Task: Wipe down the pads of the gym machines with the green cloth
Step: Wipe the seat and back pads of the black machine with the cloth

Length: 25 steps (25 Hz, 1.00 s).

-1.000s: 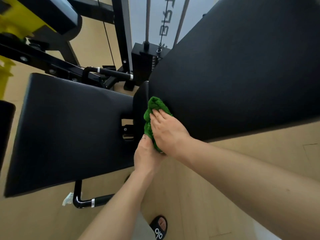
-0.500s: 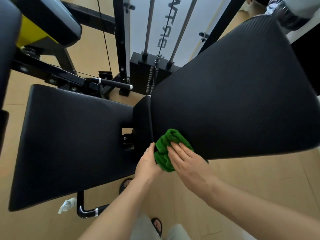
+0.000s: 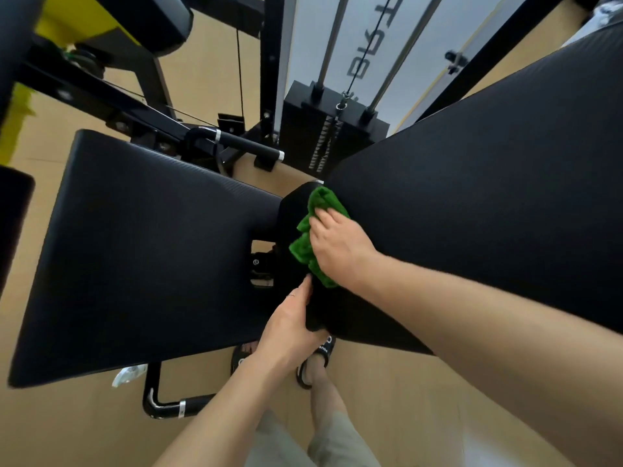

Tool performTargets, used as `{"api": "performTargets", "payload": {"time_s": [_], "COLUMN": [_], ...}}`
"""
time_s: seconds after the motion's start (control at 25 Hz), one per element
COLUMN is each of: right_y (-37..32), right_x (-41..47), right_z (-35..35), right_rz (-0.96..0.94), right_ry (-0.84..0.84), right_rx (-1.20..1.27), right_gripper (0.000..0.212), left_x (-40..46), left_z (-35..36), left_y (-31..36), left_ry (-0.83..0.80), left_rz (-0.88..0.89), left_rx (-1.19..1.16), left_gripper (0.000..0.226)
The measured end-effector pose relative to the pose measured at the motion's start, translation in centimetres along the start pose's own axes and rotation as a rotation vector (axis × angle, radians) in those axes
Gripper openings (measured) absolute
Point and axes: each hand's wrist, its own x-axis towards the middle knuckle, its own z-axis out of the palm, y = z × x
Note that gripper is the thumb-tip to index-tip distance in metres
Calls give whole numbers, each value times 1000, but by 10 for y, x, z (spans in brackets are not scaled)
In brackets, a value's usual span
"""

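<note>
Bright green cloth point(image 3: 315, 237) against two black, finely ribbed pads: left pad point(image 3: 145, 251) and right pad point(image 3: 488, 203). Black frame bars with silver bands point(image 3: 236, 141), a yellow machine part point(image 3: 72, 20), tan wood-look floor point(image 3: 84, 429), black slides with white print point(image 3: 318, 357).

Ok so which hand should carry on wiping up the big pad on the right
The right hand. It already presses the green cloth flat against the narrow end of the big pad. The left hand grips the pad's lower edge and holds no cloth.

Cloth point(image 3: 315, 237) between seat pad point(image 3: 141, 251) left, back pad point(image 3: 488, 210) right.
</note>
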Motion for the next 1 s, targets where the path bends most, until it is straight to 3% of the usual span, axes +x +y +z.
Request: {"api": "performTargets", "payload": {"time_s": [0.28,0.48,0.6,0.76,0.88,1.0], "right_y": [64,113,127,111,73,26], "right_x": [44,9,-35,-118,-183,-211], "right_z": [-14,-46,-59,-57,-40,-29], "right_rz": [56,245,342,395,418,411], "right_ry": [29,86,108,108,212,169], "right_rx": [20,36,-52,-73,-137,-160], "right_gripper": [51,40,47,54,60,66], "left_x": [5,7,5,-1,-2,-2], "left_z": [9,8,6,3,-1,-7], "left_y": [1,10,15,24,29,25], "left_ry": [59,29,-8,-94,-151,-196], "left_rz": [-44,-97,-111,-111,-137,-154], "left_rx": [95,90,105,133,136,92], "left_gripper": [111,112,112,107,107,105]}}
